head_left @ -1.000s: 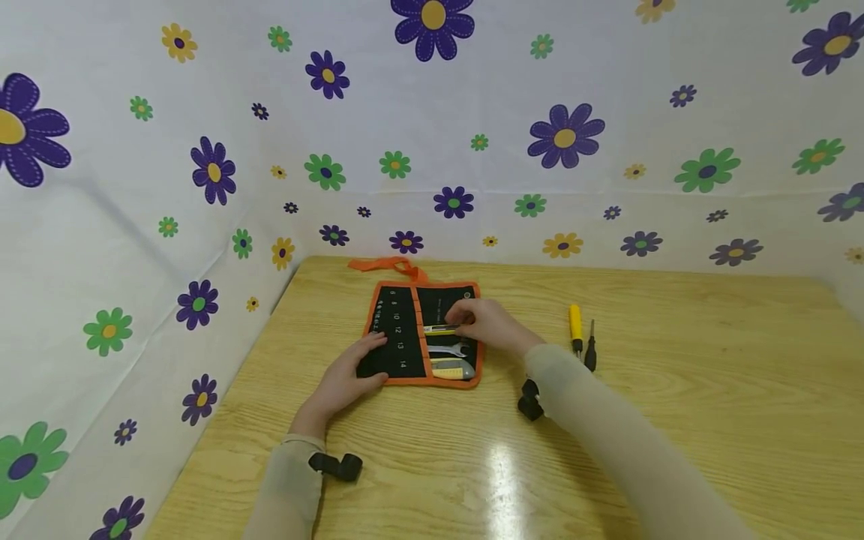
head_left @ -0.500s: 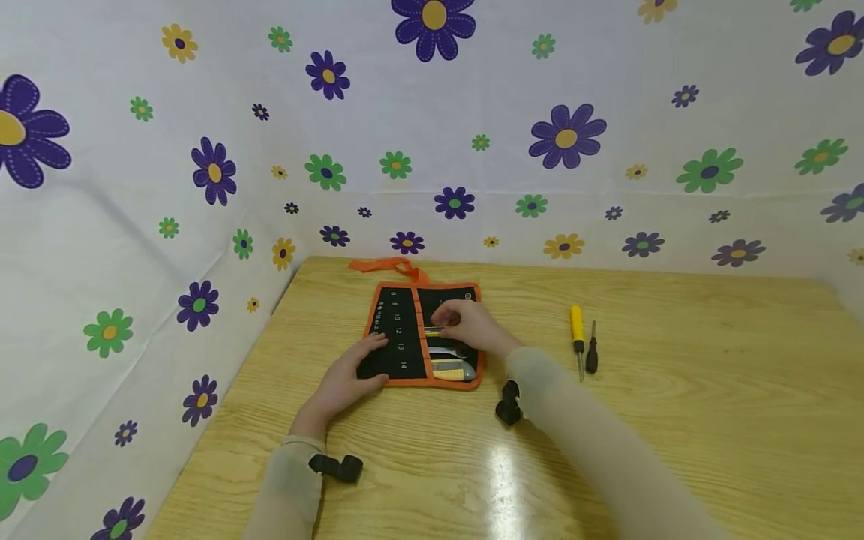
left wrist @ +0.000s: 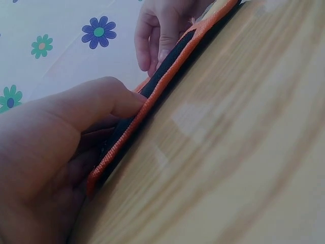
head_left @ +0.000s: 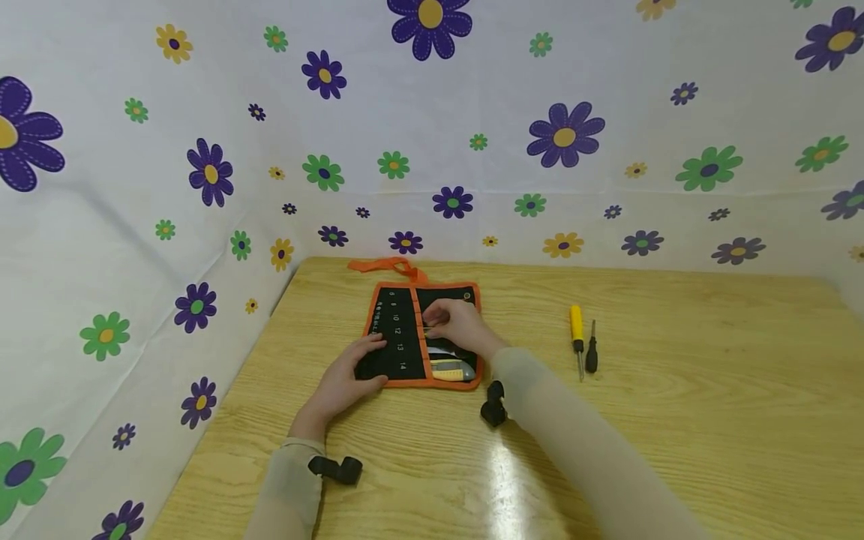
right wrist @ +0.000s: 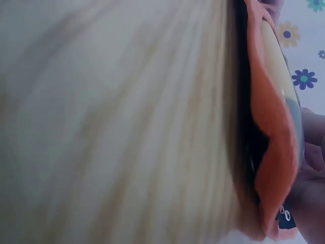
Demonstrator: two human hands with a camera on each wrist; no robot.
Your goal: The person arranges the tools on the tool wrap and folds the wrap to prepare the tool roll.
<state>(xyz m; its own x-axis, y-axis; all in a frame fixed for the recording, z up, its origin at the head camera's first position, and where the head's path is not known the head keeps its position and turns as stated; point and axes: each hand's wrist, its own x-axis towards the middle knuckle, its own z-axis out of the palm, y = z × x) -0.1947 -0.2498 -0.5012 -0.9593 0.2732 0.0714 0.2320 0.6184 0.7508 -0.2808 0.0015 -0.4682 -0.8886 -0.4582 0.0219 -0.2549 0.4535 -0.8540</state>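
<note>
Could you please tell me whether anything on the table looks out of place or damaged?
Nothing looks spilled or damaged, but the yellow screwdriver and black screwdriver lie loose, pointing opposite ways, right of the pouch, while the cutter lies on it.

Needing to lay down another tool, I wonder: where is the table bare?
Bare table: the broad stretch right of the black screwdriver; the patch between tool pouch and yellow screwdriver, beyond the right sleeve; the front, between right sleeve and left sleeve. Crowded: the pouch, shared by left grip, right grip and utility knife.
</note>
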